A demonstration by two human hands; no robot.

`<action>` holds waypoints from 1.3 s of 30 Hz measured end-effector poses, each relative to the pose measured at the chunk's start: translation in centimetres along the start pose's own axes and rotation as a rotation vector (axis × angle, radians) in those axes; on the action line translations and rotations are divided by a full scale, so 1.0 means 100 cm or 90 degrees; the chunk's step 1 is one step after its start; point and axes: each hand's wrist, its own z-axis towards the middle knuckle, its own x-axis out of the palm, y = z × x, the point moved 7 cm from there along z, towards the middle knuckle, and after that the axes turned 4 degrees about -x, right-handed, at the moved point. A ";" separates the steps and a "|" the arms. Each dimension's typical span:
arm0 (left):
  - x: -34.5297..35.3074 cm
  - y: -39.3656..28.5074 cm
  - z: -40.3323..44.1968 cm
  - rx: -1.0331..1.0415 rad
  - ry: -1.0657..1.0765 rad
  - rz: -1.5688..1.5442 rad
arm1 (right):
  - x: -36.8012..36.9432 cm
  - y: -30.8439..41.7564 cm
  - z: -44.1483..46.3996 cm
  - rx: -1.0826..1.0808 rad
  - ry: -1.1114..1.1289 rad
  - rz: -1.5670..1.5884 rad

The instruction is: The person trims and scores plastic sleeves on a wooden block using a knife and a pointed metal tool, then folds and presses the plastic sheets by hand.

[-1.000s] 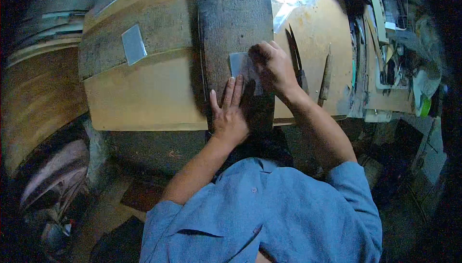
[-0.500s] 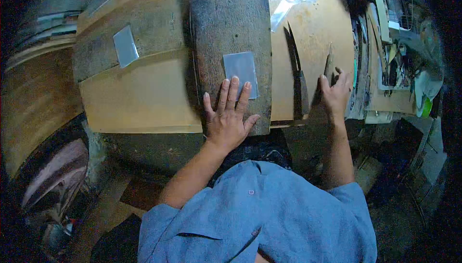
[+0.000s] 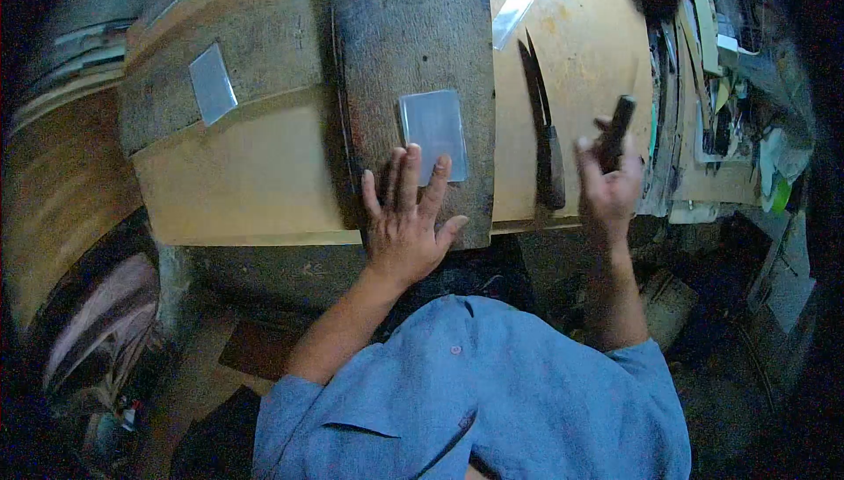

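My left hand (image 3: 404,225) lies with spread fingers on a dark, worn wooden board (image 3: 404,32). Its fingertips rest at the lower edge of a small stack of clear plastic sheets (image 3: 432,128). Off the table on the right, my right hand (image 3: 611,190) is closed around a pointed tool with a dark handle (image 3: 622,115), which looks like an awl. The hand is blurred and the tool's tip cannot be made out. Between the two hands lies a long, dark knife (image 3: 549,155), its point facing away from me.
Another clear plastic piece (image 3: 213,84) lies on the left of the tan tabletop (image 3: 237,190). Crumpled clear plastic (image 3: 519,10) lies under bright light at the far side. Strips and small tools crowd the right edge, near a plastic tray (image 3: 703,146).
My right hand has taken hold of the pointed tool from the tabletop and lifted it, dark handle end up. My left hand stays on the plastic sheets; the view has shifted slightly.
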 end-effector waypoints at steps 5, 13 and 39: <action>-0.006 0.007 -0.012 -0.054 0.007 -0.036 | 0.070 0.015 -0.037 0.043 0.133 0.269; 0.007 0.004 -0.020 -0.064 0.077 -0.051 | 0.103 0.003 -0.051 0.017 0.133 0.204; 0.012 0.003 -0.019 -0.069 0.085 -0.003 | 0.102 0.012 -0.039 -0.066 0.112 0.083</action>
